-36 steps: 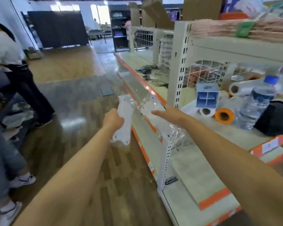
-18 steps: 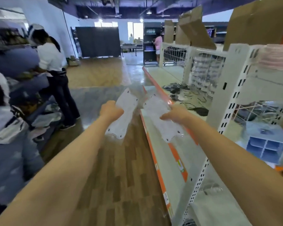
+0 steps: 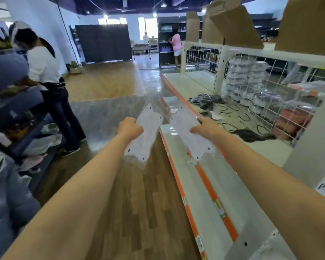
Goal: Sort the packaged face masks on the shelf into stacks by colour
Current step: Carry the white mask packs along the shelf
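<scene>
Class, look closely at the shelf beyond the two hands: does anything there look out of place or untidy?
Yes. Dark masks and loose ear loops lie scattered across the shelf, not stacked like the packs behind the wire mesh. The left hand and right hand each hold a white packaged mask.

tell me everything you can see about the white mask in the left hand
The white mask is a flat, elongated piece in a clear plastic wrapper, with wavy ends and small dark dots near its corners. It looks like soft, finely textured fabric. The left hand grips it at one long edge, about midway along, so it stands tilted in the air, above the wooden floor and left of the shelf. Nothing else touches it.
</scene>
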Demonstrator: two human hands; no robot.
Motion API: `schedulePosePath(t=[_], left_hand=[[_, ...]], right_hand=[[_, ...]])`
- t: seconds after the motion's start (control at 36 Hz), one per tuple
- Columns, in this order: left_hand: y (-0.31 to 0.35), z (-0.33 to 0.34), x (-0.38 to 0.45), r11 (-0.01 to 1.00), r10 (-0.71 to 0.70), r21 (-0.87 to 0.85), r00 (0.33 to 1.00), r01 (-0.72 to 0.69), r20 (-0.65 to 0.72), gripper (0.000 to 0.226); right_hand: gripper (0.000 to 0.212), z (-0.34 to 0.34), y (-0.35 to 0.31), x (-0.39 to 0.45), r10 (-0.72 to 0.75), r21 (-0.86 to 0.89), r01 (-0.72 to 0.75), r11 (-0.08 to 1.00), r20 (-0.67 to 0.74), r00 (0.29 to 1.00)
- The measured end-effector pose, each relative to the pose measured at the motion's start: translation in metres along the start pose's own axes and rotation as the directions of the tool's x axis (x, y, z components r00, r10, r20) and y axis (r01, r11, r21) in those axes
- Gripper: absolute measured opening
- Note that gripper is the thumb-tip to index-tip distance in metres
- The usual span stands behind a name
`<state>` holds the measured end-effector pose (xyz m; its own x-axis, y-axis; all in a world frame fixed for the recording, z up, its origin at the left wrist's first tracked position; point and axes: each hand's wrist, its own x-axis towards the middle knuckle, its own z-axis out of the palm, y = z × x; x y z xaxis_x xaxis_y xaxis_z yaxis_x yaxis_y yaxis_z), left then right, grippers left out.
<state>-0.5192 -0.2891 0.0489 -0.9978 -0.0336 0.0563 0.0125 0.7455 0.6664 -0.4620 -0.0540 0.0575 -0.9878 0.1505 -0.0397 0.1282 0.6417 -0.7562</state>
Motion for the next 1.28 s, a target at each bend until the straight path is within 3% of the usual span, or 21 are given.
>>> schedulePosePath(t=[0.08, 0.22, 0.28, 0.42, 0.56, 0.64, 0.69, 0.75, 0.86, 0.97, 1.28], left_hand=[[-0.003, -0.003, 0.034, 0.993, -0.014, -0.116, 1.000, 0.012, -0.017, 0.038], [-0.016, -0.007, 0.090, 0.966, -0.018, -0.257, 1.000, 0.016, -0.004, 0.026], [-0.021, -0.006, 0.112, 0.958, -0.026, -0.284, 1.000, 0.028, 0.010, 0.014], [-0.026, 0.009, 0.160, 0.955, -0.007, -0.296, 1.000, 0.010, 0.011, 0.012], [-0.014, 0.021, 0.211, 0.950, 0.029, -0.312, 0.999, -0.017, 0.032, 0.012], [0.000, 0.026, 0.244, 0.944, 0.048, -0.327, 0.999, -0.041, 0.015, 0.025], [0.013, 0.027, 0.265, 0.945, 0.066, -0.321, 0.998, -0.064, -0.006, 0.023], [0.027, 0.027, 0.283, 0.943, 0.092, -0.319, 0.995, -0.095, -0.024, 0.014], [0.045, 0.029, 0.320, 0.925, 0.108, -0.361, 0.993, -0.119, -0.051, 0.014], [0.041, 0.040, 0.349, 0.944, 0.075, -0.321, 0.997, -0.077, -0.019, 0.035], [0.001, 0.047, 0.462, 0.947, 0.054, -0.318, 0.998, -0.042, 0.030, 0.018]], right_hand=[[0.033, 0.003, -0.011, 0.035, -0.008, -0.023, 0.008, 1.000, -0.020, 1.000], [0.015, 0.008, -0.021, 0.089, -0.054, -0.094, 0.046, 0.994, -0.075, 0.996], [0.012, 0.014, -0.020, 0.107, -0.050, -0.151, 0.040, 0.988, -0.062, 0.997], [0.016, 0.022, -0.013, 0.151, 0.013, -0.258, -0.022, 0.966, -0.037, 0.999], [0.022, 0.013, -0.014, 0.204, 0.025, -0.184, -0.029, 0.983, -0.023, 0.999], [0.008, 0.000, -0.018, 0.237, -0.001, -0.164, -0.008, 0.986, -0.052, 0.999], [0.035, -0.010, -0.023, 0.258, -0.022, -0.156, 0.012, 0.988, -0.067, 0.997], [0.040, -0.019, -0.028, 0.279, -0.034, -0.119, 0.025, 0.993, -0.079, 0.996], [0.016, -0.024, -0.037, 0.324, -0.048, -0.038, 0.044, 0.998, -0.098, 0.994], [0.030, -0.007, -0.035, 0.359, -0.038, -0.027, 0.037, 0.999, -0.049, 0.998], [0.032, 0.023, -0.045, 0.466, 0.015, -0.076, -0.021, 0.997, -0.069, 0.998]])
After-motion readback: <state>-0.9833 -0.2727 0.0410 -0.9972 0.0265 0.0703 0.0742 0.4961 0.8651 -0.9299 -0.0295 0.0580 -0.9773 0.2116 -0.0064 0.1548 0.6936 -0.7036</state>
